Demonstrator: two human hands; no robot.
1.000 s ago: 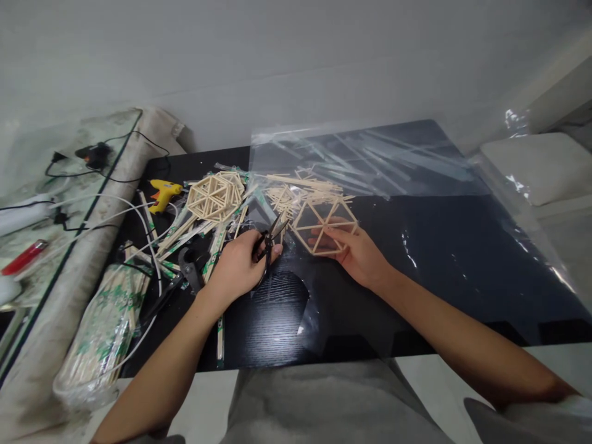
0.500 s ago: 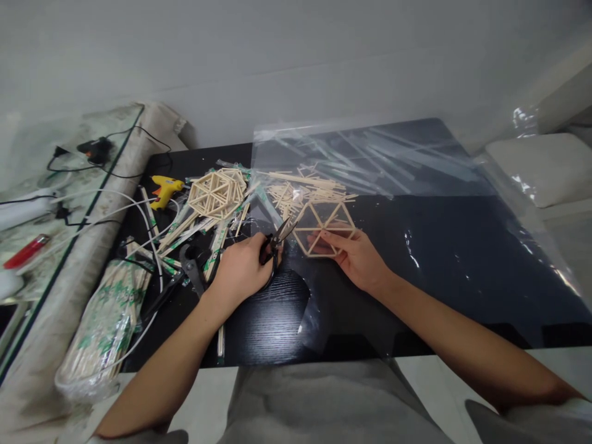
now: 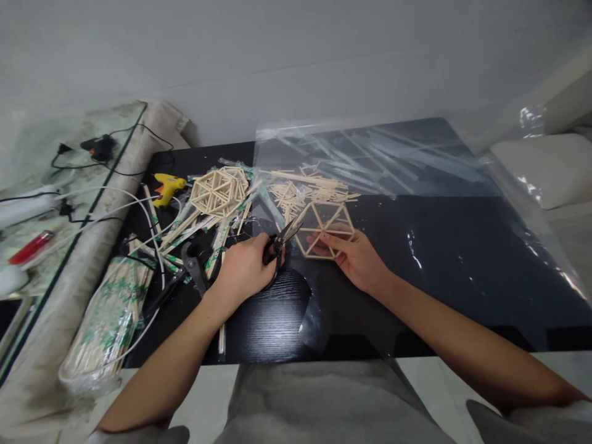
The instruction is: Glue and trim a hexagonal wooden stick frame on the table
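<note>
My left hand (image 3: 247, 265) is wrapped round the handles of black scissors (image 3: 287, 234), whose blades point up and to the right. The blade tips are close to the left edge of a hexagonal stick frame (image 3: 322, 230) with spokes meeting at its centre. My right hand (image 3: 354, 253) pinches this frame at its lower right, the thumb on top and the fingers behind it. Beyond the frame lies a pile of short cut sticks (image 3: 291, 196). More hexagonal frames (image 3: 219, 191) are stacked to the left of that pile.
A yellow glue gun (image 3: 167, 188), black pliers (image 3: 194, 268) and wrapped sticks lie on the left of the black table (image 3: 263, 333). A bag of chopsticks (image 3: 108, 314) rests at the left edge beside white cables. Clear plastic sheet (image 3: 430, 246) covers the right side.
The hexagonal frame has tilted slightly in my right hand. The scissors have shifted a little to the right with my left hand and stay close to the frame.
</note>
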